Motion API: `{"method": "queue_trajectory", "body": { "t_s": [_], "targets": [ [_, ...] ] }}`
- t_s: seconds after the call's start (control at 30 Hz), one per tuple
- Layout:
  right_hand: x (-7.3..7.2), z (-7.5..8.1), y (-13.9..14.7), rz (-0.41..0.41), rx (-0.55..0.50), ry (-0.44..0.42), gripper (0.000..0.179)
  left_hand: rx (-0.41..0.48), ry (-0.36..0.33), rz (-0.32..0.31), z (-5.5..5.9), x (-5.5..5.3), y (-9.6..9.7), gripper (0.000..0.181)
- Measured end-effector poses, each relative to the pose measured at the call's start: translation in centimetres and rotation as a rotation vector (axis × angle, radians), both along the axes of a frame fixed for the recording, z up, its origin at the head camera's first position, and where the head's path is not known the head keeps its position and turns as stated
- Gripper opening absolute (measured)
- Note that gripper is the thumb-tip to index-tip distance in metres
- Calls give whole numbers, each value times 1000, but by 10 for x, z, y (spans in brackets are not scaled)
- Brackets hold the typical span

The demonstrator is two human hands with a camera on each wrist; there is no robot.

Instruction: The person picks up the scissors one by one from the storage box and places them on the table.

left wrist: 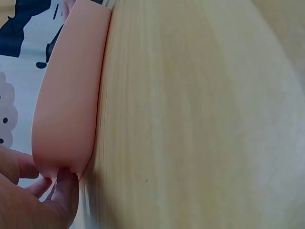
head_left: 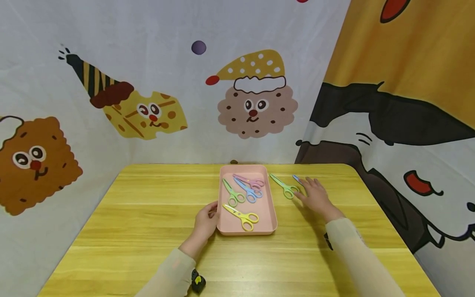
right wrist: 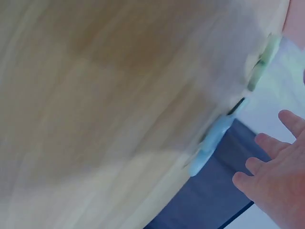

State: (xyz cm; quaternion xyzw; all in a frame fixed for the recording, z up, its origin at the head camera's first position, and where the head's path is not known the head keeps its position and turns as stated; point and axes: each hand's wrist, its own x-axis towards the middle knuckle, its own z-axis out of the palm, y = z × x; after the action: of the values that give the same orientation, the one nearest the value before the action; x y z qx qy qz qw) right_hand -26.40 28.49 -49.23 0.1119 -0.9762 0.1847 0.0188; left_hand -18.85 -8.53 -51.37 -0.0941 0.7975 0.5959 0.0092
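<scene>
- The left hand [head_left: 205,222] is at the near left side of the pink tray [head_left: 266,214]; its thumb and fingers pinch the wall at the corner.
- The right hand [head_left: 316,197] is spread, with the fingers apart, and it grips nothing. It is above a blue object [right wrist: 212,143], which looks like scissors and is mostly hidden in the head view.
- Just beside the right hand, between it and the tray, there lie green scissors [head_left: 284,186] on the table [head_left: 156,206].
- Inside the tray are four scissors: the yellow scissors [head_left: 242,215] at the near end, and farther the light green scissors [head_left: 232,193], the light blue scissors [head_left: 248,190] and the pink scissors [head_left: 248,180].
- The pink ones and the light blue ones lie close together.
- Behind the table hangs a cloth [head_left: 167,33] with cartoon figures.
</scene>
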Motion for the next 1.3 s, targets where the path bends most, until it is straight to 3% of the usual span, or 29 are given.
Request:
{"method": "queue_trajectory", "body": {
  "t_s": [0.3, 0.93, 1.3],
  "targets": [
    [7, 10, -23, 61, 1, -25, 65, -1, 4, -3, 0, 0, -1, 38],
    [22, 19, -68, 180, 1, 79, 65, 5, 13, -13, -1, 0, -2, 38],
    [32, 27, -94, 234, 38, 39, 70, 5, 27, -12, 0, 1, -2, 37]
  ]
}}
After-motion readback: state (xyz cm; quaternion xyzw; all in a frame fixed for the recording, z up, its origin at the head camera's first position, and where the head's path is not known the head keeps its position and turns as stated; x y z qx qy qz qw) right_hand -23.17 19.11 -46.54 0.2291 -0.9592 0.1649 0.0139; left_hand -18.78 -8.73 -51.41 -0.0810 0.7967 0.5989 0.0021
